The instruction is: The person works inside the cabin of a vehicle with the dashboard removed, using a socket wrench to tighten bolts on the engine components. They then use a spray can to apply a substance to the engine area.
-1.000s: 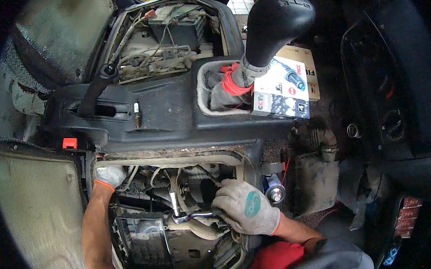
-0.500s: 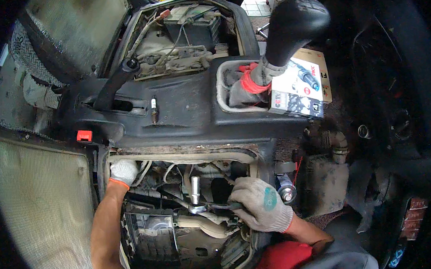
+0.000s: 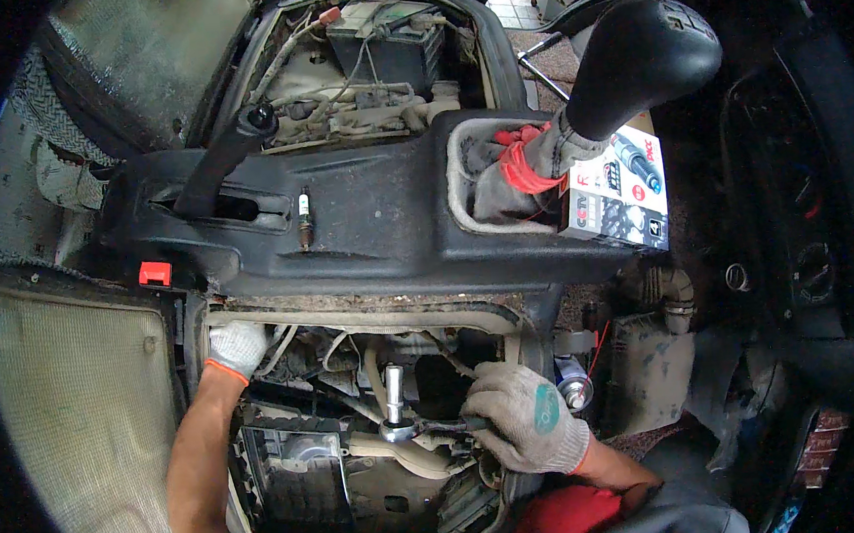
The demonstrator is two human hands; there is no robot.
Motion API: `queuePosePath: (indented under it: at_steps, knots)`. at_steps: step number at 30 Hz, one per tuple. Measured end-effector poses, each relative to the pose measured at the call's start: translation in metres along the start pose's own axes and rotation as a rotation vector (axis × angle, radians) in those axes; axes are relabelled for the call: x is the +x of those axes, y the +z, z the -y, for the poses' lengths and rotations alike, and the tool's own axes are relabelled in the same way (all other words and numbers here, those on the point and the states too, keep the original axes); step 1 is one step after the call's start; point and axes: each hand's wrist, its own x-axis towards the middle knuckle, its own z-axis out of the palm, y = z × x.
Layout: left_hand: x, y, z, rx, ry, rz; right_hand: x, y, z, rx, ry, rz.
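My right hand, in a pale knitted glove, is closed around the dark handle of a ratchet wrench. The ratchet's head lies over the engine opening, and a shiny socket stands up from it. At the upper left corner of the same opening, my gloved left hand reaches down beside a hose, its fingers out of sight. On the black centre console lies a spark plug with a white insulator. Below the ratchet is a thick, dusty hose.
A black gear lever rises beside a spark plug box. The handbrake lever stands at the left of the console. A second opening holds a battery. A spray can is to the right of my right hand.
The whole view has shifted slightly, with the gear lever and box appearing further right. My right hand still holds the ratchet, now a little lower in the picture; my left hand keeps its place.
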Motion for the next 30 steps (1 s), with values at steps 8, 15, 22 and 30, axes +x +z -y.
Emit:
queuePosePath:
  at_steps: [8, 15, 22, 30]
  knots:
    - [0.006, -0.014, 0.003, -0.086, -0.021, 0.141, 0.002, -0.003, 0.003, -0.006, -0.013, 0.008]
    - [0.004, -0.005, 0.009, 0.006, 0.057, -0.07, -0.001, -0.005, 0.002, 0.018, -0.018, -0.031]
    - [0.007, -0.013, 0.007, 0.007, 0.102, -0.138, -0.005, 0.0, -0.002, 0.041, -0.037, -0.077]
    - [0.008, -0.008, 0.014, 0.016, 0.037, 0.05, -0.004, 0.0, 0.003, 0.026, -0.039, -0.083]
